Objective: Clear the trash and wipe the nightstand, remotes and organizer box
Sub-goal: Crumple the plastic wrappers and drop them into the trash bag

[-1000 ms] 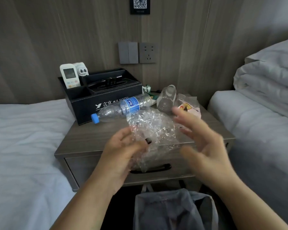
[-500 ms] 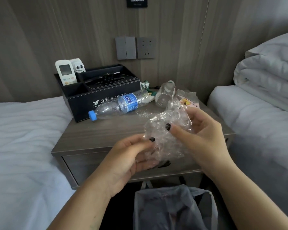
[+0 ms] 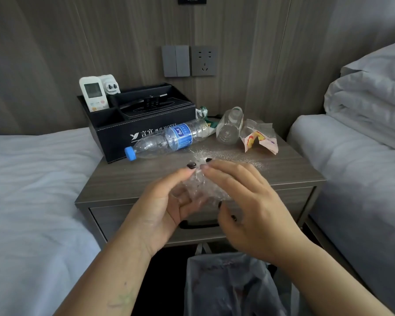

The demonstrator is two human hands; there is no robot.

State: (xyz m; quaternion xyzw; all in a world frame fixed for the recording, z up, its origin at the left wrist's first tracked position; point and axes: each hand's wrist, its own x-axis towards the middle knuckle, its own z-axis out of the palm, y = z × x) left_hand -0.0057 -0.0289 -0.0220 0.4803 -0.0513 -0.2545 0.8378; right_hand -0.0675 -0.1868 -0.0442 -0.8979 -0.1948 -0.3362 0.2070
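Both hands, left hand [image 3: 169, 201] and right hand [image 3: 244, 201], clench a crumpled plastic wrap [image 3: 201, 185] above the bin bag [image 3: 233, 286]. On the bench [image 3: 128, 181], bottle [image 3: 167, 140], jar [image 3: 229, 125] and wrapper [image 3: 258, 137] remain at twelve o'clock. Crumbs [image 3: 233, 156] persist; wiping looks not yet begun.

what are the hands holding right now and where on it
A crumpled clear plastic wrap, bunched between both hands: the left hand grips its left side, the right hand pinches its top and right side.
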